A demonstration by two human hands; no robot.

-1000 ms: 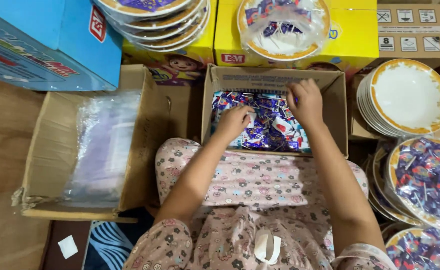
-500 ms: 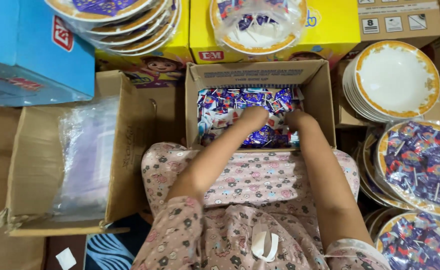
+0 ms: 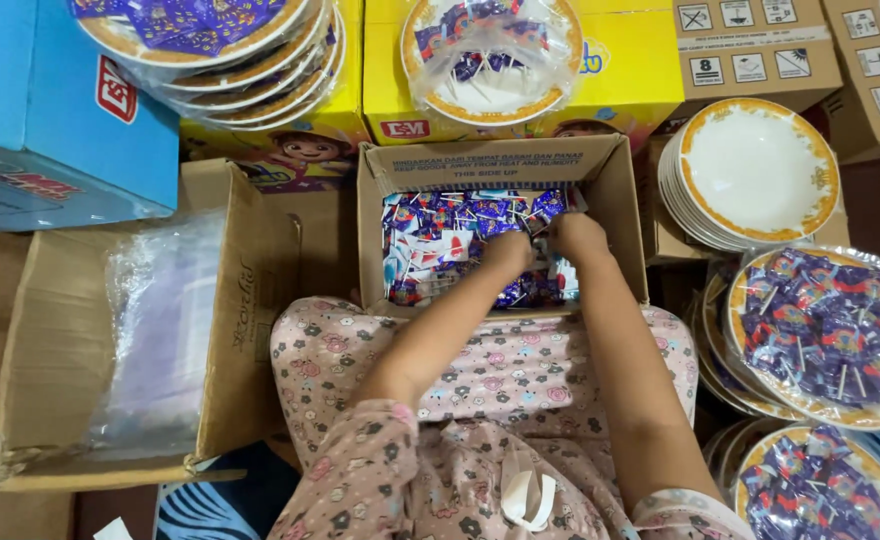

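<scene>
Both my hands are down inside the open cardboard box [image 3: 620, 200] straight ahead of me, resting among the wrapped purple-and-blue lollipops [image 3: 440, 225] that fill it. My left hand [image 3: 508, 250] is curled with its fingers bent into the pile, touching the wrappers; I cannot tell whether it actually has hold of any. My right hand [image 3: 575, 236] sits just beside it, almost touching, its fingers also folded down into the sweets, and again the grip itself is hidden from me. The box stands just beyond my knees, which are covered in pink flowered cloth [image 3: 520, 370]. To the left of my left arm lies a bigger cardboard box [image 3: 60, 330] holding a stack of clear plastic bags [image 3: 155, 330]. To the right of my right hand is a stack of white plates with yellow rims [image 3: 755, 170], and nearer to me on that side are 2 plates heaped with lollipops under clear wrap [image 3: 830, 335]. Beyond my hands, past the box, another wrapped plate of lollipops [image 3: 490, 55] rests on a yellow carton [image 3: 630, 70].
</scene>
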